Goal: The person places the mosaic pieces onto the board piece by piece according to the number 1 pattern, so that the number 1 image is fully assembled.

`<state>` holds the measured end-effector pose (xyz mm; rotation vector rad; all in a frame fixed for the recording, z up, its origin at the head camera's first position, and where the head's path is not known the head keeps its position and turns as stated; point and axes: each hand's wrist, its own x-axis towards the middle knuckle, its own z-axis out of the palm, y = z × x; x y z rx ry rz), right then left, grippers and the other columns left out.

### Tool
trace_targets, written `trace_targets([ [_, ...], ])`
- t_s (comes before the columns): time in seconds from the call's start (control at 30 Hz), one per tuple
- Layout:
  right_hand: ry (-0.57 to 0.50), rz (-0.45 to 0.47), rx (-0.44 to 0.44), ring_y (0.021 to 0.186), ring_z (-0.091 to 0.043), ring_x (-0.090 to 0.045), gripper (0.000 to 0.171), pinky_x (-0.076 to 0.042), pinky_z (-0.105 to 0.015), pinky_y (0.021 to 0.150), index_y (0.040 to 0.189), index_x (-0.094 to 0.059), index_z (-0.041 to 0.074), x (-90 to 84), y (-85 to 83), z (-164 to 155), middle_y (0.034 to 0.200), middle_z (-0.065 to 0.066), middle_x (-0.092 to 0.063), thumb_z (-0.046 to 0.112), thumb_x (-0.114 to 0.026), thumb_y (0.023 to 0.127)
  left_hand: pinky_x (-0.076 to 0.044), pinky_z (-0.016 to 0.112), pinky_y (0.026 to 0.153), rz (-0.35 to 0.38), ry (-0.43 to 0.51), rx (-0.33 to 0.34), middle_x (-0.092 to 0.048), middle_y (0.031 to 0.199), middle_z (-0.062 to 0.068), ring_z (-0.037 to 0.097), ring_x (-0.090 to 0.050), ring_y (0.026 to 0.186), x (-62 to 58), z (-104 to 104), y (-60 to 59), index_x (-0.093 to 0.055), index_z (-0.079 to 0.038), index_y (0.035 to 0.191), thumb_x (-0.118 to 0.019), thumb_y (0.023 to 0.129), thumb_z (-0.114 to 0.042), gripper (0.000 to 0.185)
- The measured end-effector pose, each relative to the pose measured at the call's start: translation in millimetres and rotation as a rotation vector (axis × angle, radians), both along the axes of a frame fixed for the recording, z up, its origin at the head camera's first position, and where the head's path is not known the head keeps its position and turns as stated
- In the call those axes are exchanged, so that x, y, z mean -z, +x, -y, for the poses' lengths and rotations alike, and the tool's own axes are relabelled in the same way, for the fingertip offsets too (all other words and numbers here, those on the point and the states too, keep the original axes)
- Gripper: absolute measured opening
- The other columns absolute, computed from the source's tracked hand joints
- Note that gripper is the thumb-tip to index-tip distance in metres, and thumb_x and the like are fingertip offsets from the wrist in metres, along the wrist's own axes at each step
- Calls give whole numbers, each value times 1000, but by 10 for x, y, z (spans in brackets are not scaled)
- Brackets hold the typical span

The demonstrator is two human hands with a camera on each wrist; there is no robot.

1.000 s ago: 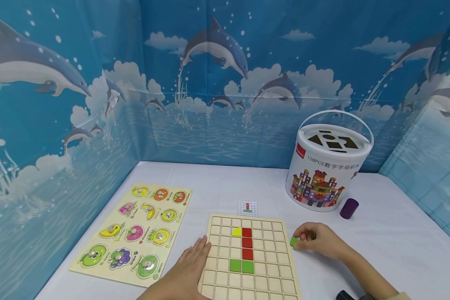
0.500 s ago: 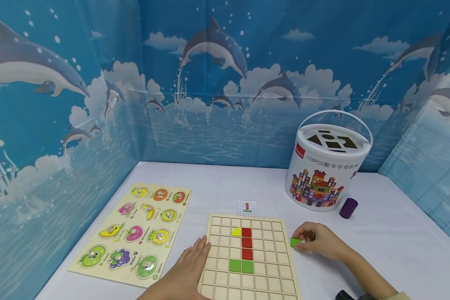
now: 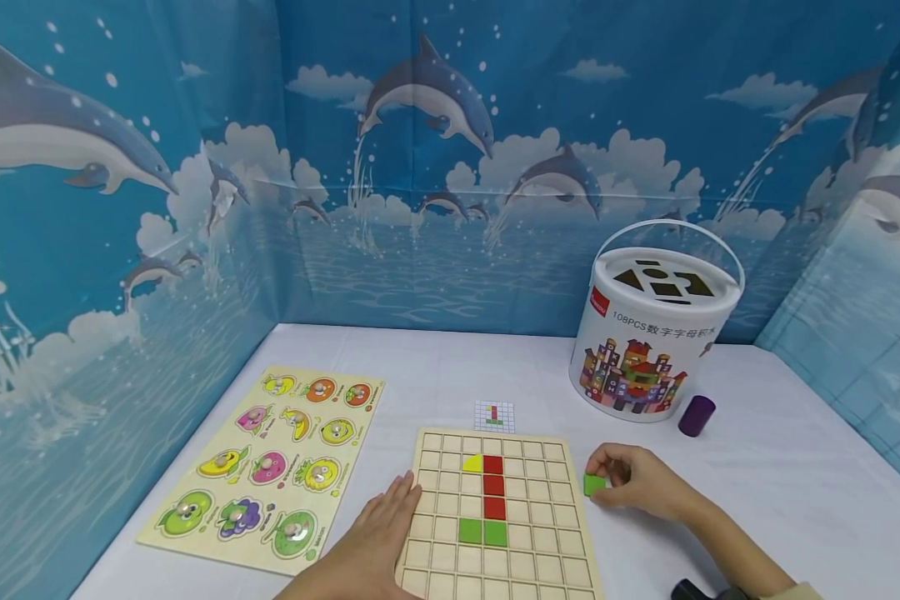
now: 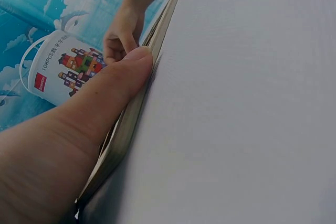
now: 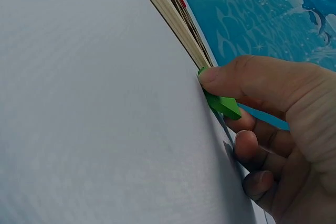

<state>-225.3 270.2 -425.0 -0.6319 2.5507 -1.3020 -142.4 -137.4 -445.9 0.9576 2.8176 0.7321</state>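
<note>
Near the table's front edge, our right hand (image 3: 641,482) fingers pinch a green block (image 3: 594,484) beside the grid board (image 3: 495,517); left hand (image 3: 371,546) lies flat, fingers straight, on its left edge.

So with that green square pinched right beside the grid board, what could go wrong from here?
1. The right hand pinches the green tile only by its edges with thumb and fingertips; it may slip onto the white table.
2. The left hand rests flat on just the left edge of the grid board, so a nudge from the right might shift it.
3. The cells are snug; the tile might catch on the placed green pieces.
</note>
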Motion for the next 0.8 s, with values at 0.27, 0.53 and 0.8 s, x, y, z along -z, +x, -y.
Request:
trace_targets([
  [0.27, 0, 17, 8, 67, -12, -49, 18, -43, -23, 56, 97, -65, 5, 0, 4, -2, 80, -4, -55, 12, -75, 84, -22, 60, 111, 9, 8, 1, -13, 158, 27, 42, -15, 145, -10, 0, 4, -19, 9, 150, -74, 67, -70, 127],
  [0.53, -5, 50, 31, 64, -12, -51, 17, -45, -22, 54, 99, -67, 3, 5, -5, 4, 81, -6, -58, 15, -73, 88, -22, 60, 111, 0, -2, 0, -13, 158, 28, 42, -15, 144, 9, 3, -3, -19, 9, 150, -74, 67, -70, 128],
  [0.8, -33, 89, -12, 60, -10, -51, 20, -45, -22, 51, 103, -65, 0, -23, -3, 16, 81, -8, -58, 15, -70, 91, -23, 61, 110, -9, -4, 3, -14, 157, 29, 43, -16, 144, 14, 6, -8, -20, 9, 150, -74, 66, -71, 128],
])
